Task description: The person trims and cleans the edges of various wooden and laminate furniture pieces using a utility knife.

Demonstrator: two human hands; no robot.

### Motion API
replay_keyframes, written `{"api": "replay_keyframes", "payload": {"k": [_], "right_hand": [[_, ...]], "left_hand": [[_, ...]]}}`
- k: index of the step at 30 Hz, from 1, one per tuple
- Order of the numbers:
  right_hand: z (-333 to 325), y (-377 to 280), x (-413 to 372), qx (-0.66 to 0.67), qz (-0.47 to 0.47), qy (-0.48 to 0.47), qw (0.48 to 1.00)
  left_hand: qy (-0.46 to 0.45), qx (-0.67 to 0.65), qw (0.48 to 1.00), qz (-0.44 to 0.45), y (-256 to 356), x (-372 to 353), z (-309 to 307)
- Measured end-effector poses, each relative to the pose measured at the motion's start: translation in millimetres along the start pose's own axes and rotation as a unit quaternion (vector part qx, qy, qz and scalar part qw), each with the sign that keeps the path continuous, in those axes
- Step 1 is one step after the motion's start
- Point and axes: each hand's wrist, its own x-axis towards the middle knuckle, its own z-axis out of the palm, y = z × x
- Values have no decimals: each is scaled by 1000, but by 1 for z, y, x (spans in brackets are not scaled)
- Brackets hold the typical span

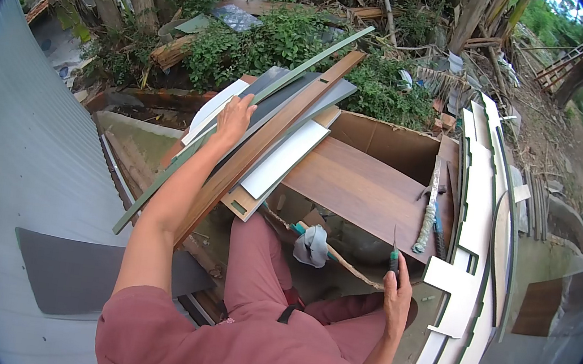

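Observation:
My left hand (235, 118) is on the upper left of a pile of boards, its fingers closed on the long thin green strip (304, 68). Beside that strip lie a brown slotted board (284, 119), dark grey boards (267, 99) and a white board (285, 163). My right hand (397, 291) holds a small knife (394, 259) upright by its dark green handle, blade pointing up. Just beyond it, on a brown wooden panel (356, 188), lie a saw with a wrapped handle (424, 227) and a blue-and-black tool (437, 229).
White notched strips (474, 204) are stacked along the right. A grey cloth (311, 245) hangs on a stick below the panel. Corrugated metal sheeting (28, 135) stands at the left, with a dark sheet (76, 276) near it. Plants and trunks are behind.

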Motion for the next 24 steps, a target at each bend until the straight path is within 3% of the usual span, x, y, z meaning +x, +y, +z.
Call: {"api": "replay_keyframes", "payload": {"k": [9,13,15,16,17,20,22,24], "right_hand": [[-2,29,-57,30,99,-30,994],[11,48,-60,42,110,-24,993],[17,51,-58,1,48,-54,997],[18,47,-57,-10,87,-74,993],[16,39,-55,3,126,-110,986],[29,66,-56,82,111,-86,987],[35,80,-55,200,139,-158,957],[39,91,-59,252,147,-157,944]], "left_hand": [[-54,12,996,-68,-36,26,84],[-82,85,989,-93,-41,30,86],[-117,72,986,-97,-56,34,96],[-131,41,986,-92,-72,40,107],[-118,43,989,-84,-64,38,99],[-90,25,995,-22,-78,40,104],[-95,-39,995,6,-107,49,124],[-97,26,995,3,-82,45,107]]}}
